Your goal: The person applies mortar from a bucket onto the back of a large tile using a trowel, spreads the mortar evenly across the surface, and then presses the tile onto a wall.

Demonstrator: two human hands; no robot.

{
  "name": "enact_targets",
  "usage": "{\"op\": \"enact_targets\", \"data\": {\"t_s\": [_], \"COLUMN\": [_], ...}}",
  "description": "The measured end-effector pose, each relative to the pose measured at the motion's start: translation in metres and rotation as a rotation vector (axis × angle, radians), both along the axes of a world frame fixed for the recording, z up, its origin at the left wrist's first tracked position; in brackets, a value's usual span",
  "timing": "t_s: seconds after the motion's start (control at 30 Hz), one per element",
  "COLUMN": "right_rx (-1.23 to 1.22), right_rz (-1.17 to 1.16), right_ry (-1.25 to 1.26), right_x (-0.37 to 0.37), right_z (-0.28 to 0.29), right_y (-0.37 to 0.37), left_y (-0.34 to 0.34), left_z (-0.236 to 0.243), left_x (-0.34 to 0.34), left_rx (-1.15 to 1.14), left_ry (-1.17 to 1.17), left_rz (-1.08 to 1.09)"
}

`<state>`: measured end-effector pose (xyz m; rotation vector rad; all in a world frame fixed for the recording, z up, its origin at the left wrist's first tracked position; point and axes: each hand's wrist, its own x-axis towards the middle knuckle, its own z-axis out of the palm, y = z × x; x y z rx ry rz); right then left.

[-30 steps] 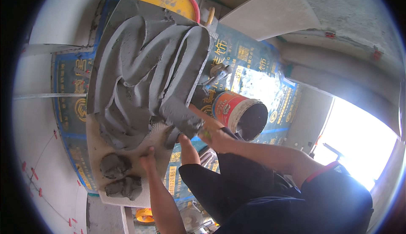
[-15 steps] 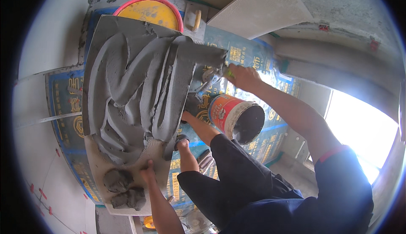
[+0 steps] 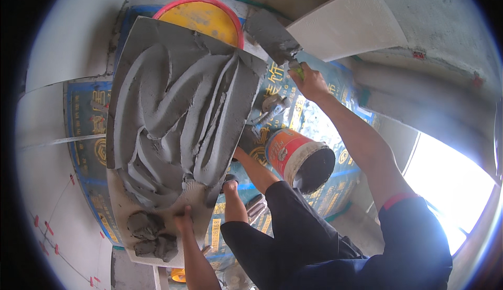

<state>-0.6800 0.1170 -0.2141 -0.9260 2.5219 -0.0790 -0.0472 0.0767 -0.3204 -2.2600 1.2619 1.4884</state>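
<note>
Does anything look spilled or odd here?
I see no clear spill or damage. What stands out is two rough lumps of grey paste on the panel's bare lower end, apart from the spread layer. The bucket looks tilted, but the fisheye view may cause that.

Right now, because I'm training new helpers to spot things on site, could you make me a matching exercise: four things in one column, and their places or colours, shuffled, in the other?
Column one
1. Trowel
2. Bucket beside the legs
3. Round tub at the top of the picture
4. Left hand

Column two
A. At the bare, ribbed lower part of the large tile
B. Yellow, with a pinkish-red rim
C. Gripped in the right hand
D. Reddish-orange label, dark inside

Right pairs: 1-C, 2-D, 3-B, 4-A
</note>
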Motion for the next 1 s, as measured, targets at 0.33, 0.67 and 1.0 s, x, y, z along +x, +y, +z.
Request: {"op": "enact_targets", "data": {"t_s": [0.33, 0.67, 1.0], "right_rx": [0.060, -0.094, -0.154], "right_rz": [0.194, 0.269, -0.394], "right_ry": [-0.320, -0.091, -1.213], "right_x": [0.004, 0.002, 0.056], "right_z": [0.009, 0.011, 0.033], "right_y": [-0.076, -0.150, -0.217], "left_y": [0.004, 0.003, 0.025], "left_z": [0.002, 0.012, -0.006], "left_x": [0.008, 0.003, 0.007], "left_rx": [0.076, 0.005, -0.079], "left_ry": [-0.067, -0.151, -0.150], "left_rz": [-0.066, -0.206, -0.184]}}
